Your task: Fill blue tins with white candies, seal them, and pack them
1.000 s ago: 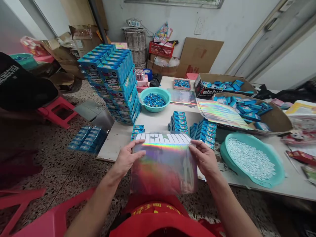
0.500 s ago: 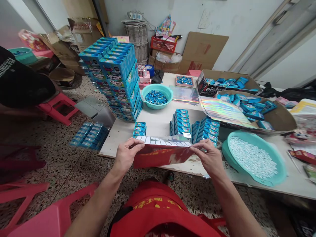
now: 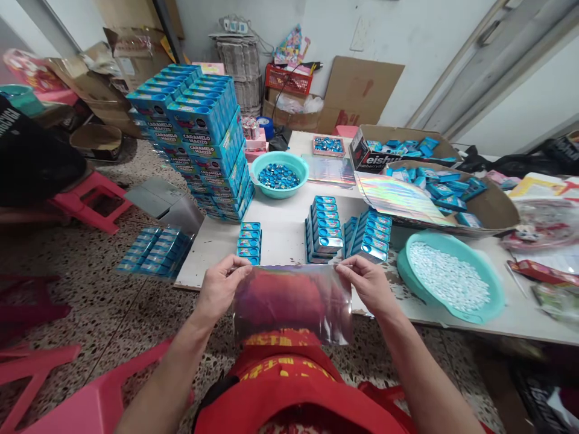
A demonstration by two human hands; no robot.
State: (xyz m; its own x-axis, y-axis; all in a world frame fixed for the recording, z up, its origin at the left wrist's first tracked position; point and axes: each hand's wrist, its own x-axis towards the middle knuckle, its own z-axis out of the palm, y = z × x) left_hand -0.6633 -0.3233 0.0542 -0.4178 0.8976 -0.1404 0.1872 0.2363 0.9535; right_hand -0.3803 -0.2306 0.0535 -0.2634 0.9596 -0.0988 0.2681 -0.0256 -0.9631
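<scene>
Between my two hands hangs a shiny, mirror-like sheet [image 3: 293,304], its face reflecting my red clothing. My left hand [image 3: 220,284] pinches its top left corner, and my right hand [image 3: 367,282] pinches the top right corner. Just beyond the sheet, on the white table [image 3: 283,238], a short row of small blue boxes [image 3: 249,242] lies near my left hand. Two larger groups stand further right: a middle stack of blue boxes [image 3: 324,226] and a leaning stack [image 3: 371,235] close to my right hand.
A tall pile of blue candy cartons [image 3: 203,144] stands at the left. Behind lies a teal basin of blue wrapped pieces [image 3: 279,175]; at right, another basin [image 3: 452,277] holds white pieces. Cardboard trays [image 3: 493,217] hold blue boxes. Red stools [image 3: 90,199] and a seated person [image 3: 36,150] are left.
The sheet has swung from nearly edge-on, with white marks along its top, to hanging with its reflective face toward me. Both hands keep their pinch. The view has shifted slightly.
</scene>
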